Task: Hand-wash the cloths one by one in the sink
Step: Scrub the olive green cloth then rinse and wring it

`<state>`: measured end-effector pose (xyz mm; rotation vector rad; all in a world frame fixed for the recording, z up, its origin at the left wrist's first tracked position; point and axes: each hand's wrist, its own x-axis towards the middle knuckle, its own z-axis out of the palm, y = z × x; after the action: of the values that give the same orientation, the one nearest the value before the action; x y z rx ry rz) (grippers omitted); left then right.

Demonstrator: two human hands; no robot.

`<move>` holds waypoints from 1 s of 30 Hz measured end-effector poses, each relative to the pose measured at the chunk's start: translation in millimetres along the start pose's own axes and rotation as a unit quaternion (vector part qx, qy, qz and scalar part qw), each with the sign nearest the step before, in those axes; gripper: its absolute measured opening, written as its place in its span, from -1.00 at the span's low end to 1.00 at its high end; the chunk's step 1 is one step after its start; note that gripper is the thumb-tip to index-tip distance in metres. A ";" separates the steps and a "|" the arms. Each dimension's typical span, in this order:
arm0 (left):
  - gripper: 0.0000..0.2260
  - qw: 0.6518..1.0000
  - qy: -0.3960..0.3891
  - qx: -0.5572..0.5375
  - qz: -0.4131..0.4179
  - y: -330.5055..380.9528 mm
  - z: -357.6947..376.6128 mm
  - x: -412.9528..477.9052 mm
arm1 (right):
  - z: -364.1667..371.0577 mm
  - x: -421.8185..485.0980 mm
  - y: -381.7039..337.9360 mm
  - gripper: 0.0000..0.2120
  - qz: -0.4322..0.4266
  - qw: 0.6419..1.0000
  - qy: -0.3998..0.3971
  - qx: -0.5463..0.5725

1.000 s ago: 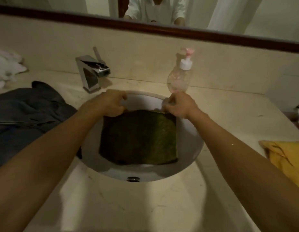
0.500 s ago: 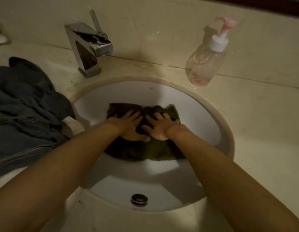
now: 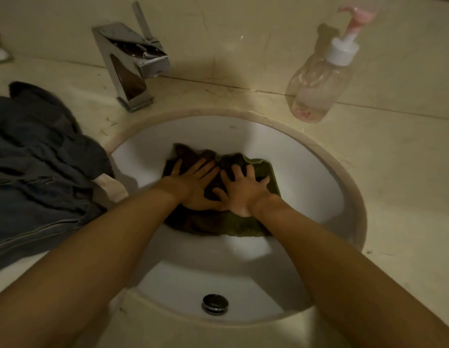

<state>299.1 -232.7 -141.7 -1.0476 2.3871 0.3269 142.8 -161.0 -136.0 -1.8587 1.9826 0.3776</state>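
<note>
A dark green cloth [image 3: 233, 226] lies bunched against the far wall of the white round sink [image 3: 318, 187]. My left hand [image 3: 193, 183] lies flat on the cloth's left part, fingers straight and pointing away. My right hand [image 3: 243, 190] presses the cloth's right part with fingers spread, its thumb beside my left hand. The cloth's middle is hidden under both hands. The metal overflow cap [image 3: 215, 303] shows on the sink's near wall.
A chrome tap [image 3: 133, 64] stands behind the sink at the left. A clear soap pump bottle [image 3: 318, 84] with a pink nozzle stands at the back right. A pile of dark blue-grey cloth [image 3: 37, 172] lies on the beige counter [image 3: 404, 187] at the left.
One second ago both hands held the cloth's top corners, spread flat over the sink. They then laid it in the basin and now press on it, fingers wider spread.
</note>
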 end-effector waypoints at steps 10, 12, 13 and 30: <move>-0.02 1.000 0.001 -0.017 0.003 0.4 1.8 2.3 | 0.3 1.0 3.2 -0.31 0.006 0.999 -0.027 -0.036; -0.02 1.000 0.006 -0.025 0.005 0.6 1.3 2.8 | 0.4 0.2 1.2 -0.31 0.009 0.999 -0.029 -0.028; -0.02 0.999 0.011 -0.035 0.011 1.0 -1.7 1.0 | 1.2 -1.0 -0.6 -0.32 0.010 0.999 -0.027 -0.014; -0.73 0.928 0.338 -0.137 -0.074 -116.4 -153.4 -151.9 | -189.6 -35.8 -78.7 -0.37 -0.116 0.895 0.256 0.346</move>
<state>417.8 -280.1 67.6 -1.6793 2.8865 0.2791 203.3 -221.7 54.0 -1.7569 1.7895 -0.8676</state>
